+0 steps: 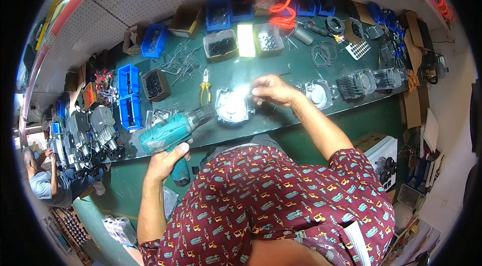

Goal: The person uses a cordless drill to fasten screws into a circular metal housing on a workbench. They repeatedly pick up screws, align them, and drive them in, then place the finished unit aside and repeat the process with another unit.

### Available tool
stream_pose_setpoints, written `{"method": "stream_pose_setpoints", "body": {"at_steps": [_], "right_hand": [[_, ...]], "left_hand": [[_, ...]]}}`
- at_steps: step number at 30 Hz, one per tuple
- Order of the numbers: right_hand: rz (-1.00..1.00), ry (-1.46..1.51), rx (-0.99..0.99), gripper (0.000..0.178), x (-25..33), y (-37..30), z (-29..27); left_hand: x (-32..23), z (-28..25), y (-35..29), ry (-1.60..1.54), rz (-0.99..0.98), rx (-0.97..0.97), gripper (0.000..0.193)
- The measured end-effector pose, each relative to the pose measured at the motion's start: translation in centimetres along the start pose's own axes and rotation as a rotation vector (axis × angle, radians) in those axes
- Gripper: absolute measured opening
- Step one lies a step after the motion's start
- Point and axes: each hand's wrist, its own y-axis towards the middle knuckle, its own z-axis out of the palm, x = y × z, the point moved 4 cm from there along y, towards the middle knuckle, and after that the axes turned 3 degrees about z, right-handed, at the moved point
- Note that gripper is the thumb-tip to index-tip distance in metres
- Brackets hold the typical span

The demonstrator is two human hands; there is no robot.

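My left hand is wrapped round the grip of a teal cordless drill. The drill's black chuck points right, its bit reaching toward a round silver metal housing on the bench. Glare washes out part of that housing. Over its right rim, my right hand has thumb and fingers pinched together; what they hold, if anything, is too small to make out. Yellow-handled pliers lie just left of the housing. Partly behind the drill sits another metal part, and a similar housing rests right of my right hand.
Dark screws fill a grey bin; bright small parts fill another bin. Blue bins stand at left. Finned cylinders line the right edge. A red coiled hose hangs over the bench. A co-worker sits far left.
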Motion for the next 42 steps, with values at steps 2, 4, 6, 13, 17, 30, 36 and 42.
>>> {"method": "stream_pose_setpoints", "body": {"at_steps": [2,4,6,13,17,30,36,42], "right_hand": [[0.024,-0.018,0.049,0.031,0.0,0.2,0.0],[0.052,-0.068,0.026,0.034,0.3,0.2,0.4],[0.025,-0.236,-0.060,0.036,0.6,0.5,0.6],[-0.366,-0.732,-0.578,0.036,-2.1,3.2,-0.5],[-0.373,-0.994,-0.576,0.033,-1.8,4.0,1.8],[-0.337,-0.814,-0.599,0.027,-3.5,5.2,1.2],[-0.326,-0.759,-0.597,0.022,-4.0,5.3,1.1],[-0.292,-0.724,-0.589,0.020,-3.4,5.1,1.6]], "left_hand": [[-0.1,-0.3,-0.2,0.057,0.003,0.006,0.034],[-0.3,-0.5,-0.6,0.109,0.004,0.001,0.029],[-0.3,-0.6,-1.0,0.204,-0.017,-0.046,0.036],[0.0,0.7,-1.1,0.460,0.005,0.027,0.039],[0.8,1.7,-0.3,0.514,-0.018,0.053,0.038],[-8.1,9.6,3.2,1.267,0.045,0.322,0.031],[-10.2,11.6,4.1,1.241,0.014,0.297,0.024],[-9.6,12.1,3.9,1.189,-0.029,0.202,0.024]]}}
